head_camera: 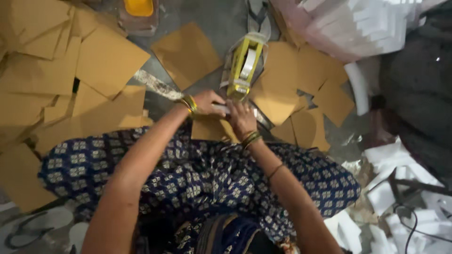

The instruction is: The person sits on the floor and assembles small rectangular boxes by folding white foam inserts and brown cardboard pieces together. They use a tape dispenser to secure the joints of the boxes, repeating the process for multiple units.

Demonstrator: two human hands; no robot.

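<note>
Dark blue cloth (197, 178) printed with small pale squares covers the seated person's lap at the bottom of the view, and both bare forearms run up from it toward the middle of the floor. Left hand (207, 101), with yellow bangles at the wrist, is curled with its fingers folded over a small whitish piece (221, 108) that sits between the two hands; right hand (241, 117), with dark and green bangles and a thin thread further down the forearm, bends at the wrist and presses its fingers down on the same piece from the other side. How tightly either hand grips it cannot be told, since the piece is mostly hidden. Just beyond the fingertips, touching or nearly so, stands a yellow tape dispenser (244, 66) with a pale roll in it, its nose pointing at the hands. Flat brown cardboard squares (108, 59) lie scattered and overlapping on the grey floor (221, 23), matte and sharp-cornered, some under the hands. White foam pieces (391, 188), blocky and crumbly-edged, pile up at the right, and a clear plastic bag (348, 23) of white blocks sits at the upper right.
</note>
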